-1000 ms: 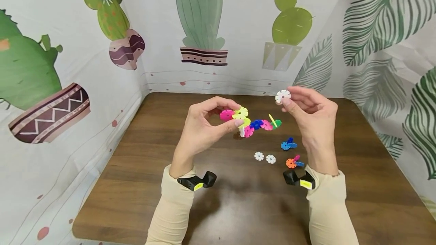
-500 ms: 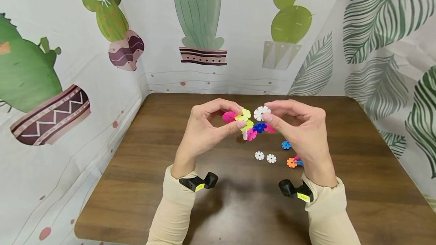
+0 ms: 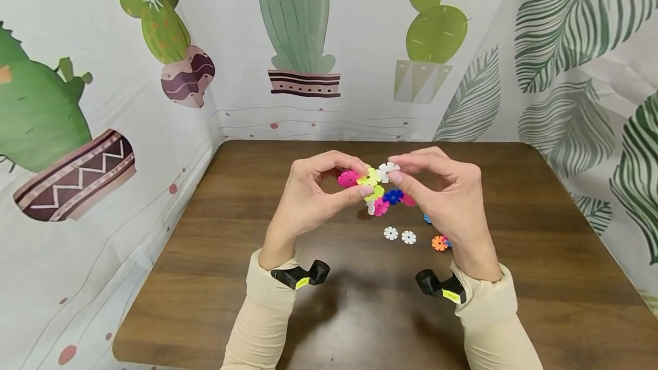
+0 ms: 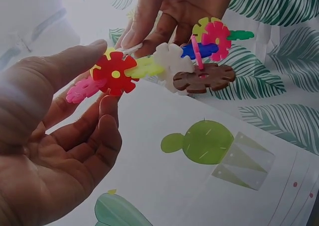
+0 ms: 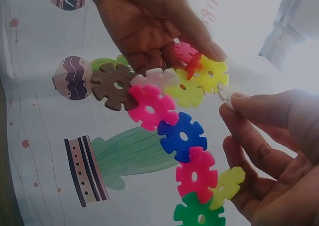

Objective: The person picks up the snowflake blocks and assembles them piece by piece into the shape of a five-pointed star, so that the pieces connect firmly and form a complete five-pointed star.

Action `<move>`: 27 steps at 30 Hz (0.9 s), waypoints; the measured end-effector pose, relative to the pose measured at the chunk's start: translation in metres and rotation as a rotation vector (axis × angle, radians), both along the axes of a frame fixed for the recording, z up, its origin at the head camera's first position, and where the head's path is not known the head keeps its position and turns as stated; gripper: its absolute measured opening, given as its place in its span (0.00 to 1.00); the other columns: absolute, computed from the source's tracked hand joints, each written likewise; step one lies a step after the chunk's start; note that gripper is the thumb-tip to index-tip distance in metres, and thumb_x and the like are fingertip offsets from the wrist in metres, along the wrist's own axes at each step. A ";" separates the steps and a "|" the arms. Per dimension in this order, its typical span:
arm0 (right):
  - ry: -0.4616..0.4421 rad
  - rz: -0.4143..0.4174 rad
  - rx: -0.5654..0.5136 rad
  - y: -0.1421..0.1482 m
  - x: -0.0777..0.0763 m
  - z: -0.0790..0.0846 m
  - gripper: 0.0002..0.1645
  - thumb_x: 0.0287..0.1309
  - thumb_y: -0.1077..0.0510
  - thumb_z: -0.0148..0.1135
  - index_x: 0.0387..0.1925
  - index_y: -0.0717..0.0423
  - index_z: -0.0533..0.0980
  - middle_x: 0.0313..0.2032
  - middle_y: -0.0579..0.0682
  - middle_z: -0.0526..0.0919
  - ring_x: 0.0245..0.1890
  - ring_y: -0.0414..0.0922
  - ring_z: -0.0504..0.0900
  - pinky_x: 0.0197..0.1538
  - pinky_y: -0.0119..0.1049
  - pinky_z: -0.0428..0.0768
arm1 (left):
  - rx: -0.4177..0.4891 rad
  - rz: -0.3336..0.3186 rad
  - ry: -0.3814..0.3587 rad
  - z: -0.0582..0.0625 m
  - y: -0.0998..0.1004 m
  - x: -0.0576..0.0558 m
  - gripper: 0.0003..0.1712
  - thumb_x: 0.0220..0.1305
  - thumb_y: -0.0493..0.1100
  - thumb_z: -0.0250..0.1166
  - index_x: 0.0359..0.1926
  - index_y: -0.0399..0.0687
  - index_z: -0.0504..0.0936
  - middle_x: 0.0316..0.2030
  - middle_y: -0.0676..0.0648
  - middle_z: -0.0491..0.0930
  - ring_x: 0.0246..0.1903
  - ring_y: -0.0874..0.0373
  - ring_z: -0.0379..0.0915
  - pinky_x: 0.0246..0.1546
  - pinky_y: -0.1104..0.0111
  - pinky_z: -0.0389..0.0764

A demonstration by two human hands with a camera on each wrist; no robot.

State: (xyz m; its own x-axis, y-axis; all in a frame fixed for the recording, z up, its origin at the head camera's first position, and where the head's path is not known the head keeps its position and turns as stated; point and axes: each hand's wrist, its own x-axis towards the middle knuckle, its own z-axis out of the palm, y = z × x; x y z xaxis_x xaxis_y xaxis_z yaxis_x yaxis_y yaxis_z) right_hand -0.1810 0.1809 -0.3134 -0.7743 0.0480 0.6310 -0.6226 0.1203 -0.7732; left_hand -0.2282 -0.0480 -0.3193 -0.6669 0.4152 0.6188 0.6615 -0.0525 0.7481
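My left hand (image 3: 313, 201) pinches a chain of interlocking notched plastic discs by a yellow disc (image 3: 368, 177) near one end. Pink, red (image 4: 115, 74), yellow, white, brown (image 5: 112, 86), blue (image 5: 183, 136) and green (image 5: 199, 213) discs make up the chain, slotted into one another at angles. Between thumb and forefinger, my right hand (image 3: 449, 198) holds a single white disc (image 3: 386, 172). Its edge meets the yellow disc's edge; whether the slots have engaged, I cannot tell. Both hands are raised above the table, and the right one hides the chain's far end in the head view.
Two loose white discs, one left (image 3: 390, 233) and one right (image 3: 408, 237), lie on the brown wooden table (image 3: 205, 278). To their right lies an orange disc (image 3: 439, 243) joined to other pieces. A blue disc (image 3: 427, 218) is partly hidden behind my right hand.
My right hand has come left and down with the white disc, bringing it from well apart to against the yellow disc. The left hand has barely shifted.
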 end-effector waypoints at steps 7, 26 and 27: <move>0.058 -0.008 -0.001 0.001 -0.001 -0.003 0.15 0.51 0.77 0.78 0.42 0.66 0.91 0.37 0.49 0.91 0.44 0.46 0.85 0.45 0.29 0.84 | 0.024 -0.030 -0.021 0.001 0.003 0.000 0.15 0.54 0.30 0.83 0.43 0.40 0.91 0.41 0.44 0.91 0.40 0.54 0.84 0.45 0.67 0.86; 0.110 -0.001 0.083 0.000 -0.004 -0.007 0.18 0.46 0.79 0.79 0.41 0.64 0.91 0.34 0.45 0.90 0.42 0.43 0.85 0.45 0.31 0.84 | 0.038 -0.031 -0.031 -0.002 0.004 0.000 0.16 0.53 0.26 0.81 0.44 0.35 0.90 0.41 0.40 0.90 0.39 0.54 0.83 0.47 0.69 0.88; 0.100 -0.003 0.096 0.001 -0.004 -0.006 0.19 0.47 0.79 0.79 0.41 0.63 0.91 0.34 0.45 0.90 0.42 0.43 0.85 0.45 0.31 0.83 | 0.041 -0.033 -0.032 -0.003 0.005 -0.001 0.16 0.53 0.26 0.81 0.44 0.35 0.90 0.41 0.40 0.90 0.39 0.54 0.83 0.47 0.69 0.88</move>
